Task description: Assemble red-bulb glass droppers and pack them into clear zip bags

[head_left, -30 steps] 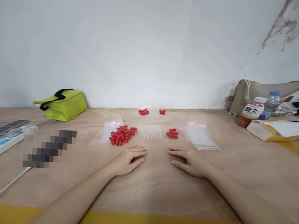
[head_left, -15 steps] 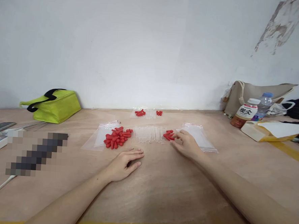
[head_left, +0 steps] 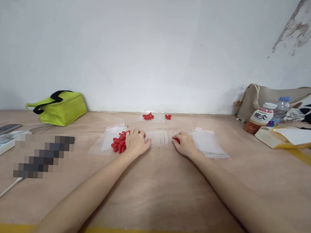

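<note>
A row of thin clear tubes point(head_left: 159, 139) lies side by side on the table between my two hands. My left hand point(head_left: 136, 142) rests at the row's left end, thumb and fingers apart, covering part of a pile of red rubber bulbs point(head_left: 119, 143). At the right end, my right hand point(head_left: 185, 144) has its fingers curled with the tips against the last tubes. A little red shows between its finger and thumb, where a few bulbs are mostly hidden; what it grips cannot be made out. Clear zip bags point(head_left: 206, 143) lie just right of this hand.
Behind the tubes, a flat clear bag point(head_left: 159, 118) lies with small red bulbs point(head_left: 148, 116) by the wall. A green bag point(head_left: 63, 108), phone point(head_left: 3, 131) and power strip point(head_left: 1, 145) occupy the left. Bottles point(head_left: 260, 117) and an opened packet point(head_left: 278, 137) stand right.
My left hand has moved forward from the bare table to the left end of the tube row. My right hand has shifted slightly left, from the small red group onto the row's right end.
</note>
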Demonstrator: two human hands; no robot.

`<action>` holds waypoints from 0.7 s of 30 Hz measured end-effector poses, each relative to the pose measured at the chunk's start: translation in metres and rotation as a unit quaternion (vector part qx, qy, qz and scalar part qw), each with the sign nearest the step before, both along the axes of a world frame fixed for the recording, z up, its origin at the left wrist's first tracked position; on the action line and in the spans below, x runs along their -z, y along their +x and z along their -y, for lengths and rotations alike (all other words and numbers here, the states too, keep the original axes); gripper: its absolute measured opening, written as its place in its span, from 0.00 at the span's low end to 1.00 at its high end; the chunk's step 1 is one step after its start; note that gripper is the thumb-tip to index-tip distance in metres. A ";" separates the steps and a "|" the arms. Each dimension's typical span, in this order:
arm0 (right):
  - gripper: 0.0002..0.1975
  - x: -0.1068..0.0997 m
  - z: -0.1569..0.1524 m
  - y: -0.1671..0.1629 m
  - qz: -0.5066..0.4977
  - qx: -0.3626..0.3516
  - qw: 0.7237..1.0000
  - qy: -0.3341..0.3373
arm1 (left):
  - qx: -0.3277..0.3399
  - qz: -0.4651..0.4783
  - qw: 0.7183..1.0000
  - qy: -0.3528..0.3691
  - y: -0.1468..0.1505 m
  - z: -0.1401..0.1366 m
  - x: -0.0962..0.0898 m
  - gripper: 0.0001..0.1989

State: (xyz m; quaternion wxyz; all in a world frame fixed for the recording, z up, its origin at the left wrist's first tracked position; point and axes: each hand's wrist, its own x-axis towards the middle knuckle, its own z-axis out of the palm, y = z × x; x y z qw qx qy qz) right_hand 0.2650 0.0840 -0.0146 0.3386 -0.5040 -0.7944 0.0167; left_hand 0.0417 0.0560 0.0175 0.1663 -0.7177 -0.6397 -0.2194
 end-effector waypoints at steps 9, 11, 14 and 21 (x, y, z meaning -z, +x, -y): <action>0.13 0.003 0.013 0.002 -0.179 -0.009 0.984 0.003 | -0.120 -0.057 0.989 -0.058 0.005 -0.035 -0.006 0.20; 0.11 0.008 0.021 0.003 -0.232 -0.028 0.972 -0.033 | -0.123 -0.060 0.988 -0.070 0.005 -0.038 -0.005 0.19; 0.08 0.015 0.028 0.005 -0.296 -0.061 0.949 -0.095 | -0.127 -0.059 0.986 -0.086 0.007 -0.040 -0.006 0.19; 0.09 0.022 0.028 0.005 -0.333 -0.040 0.933 -0.128 | -0.141 -0.040 0.984 -0.105 0.008 -0.051 -0.004 0.16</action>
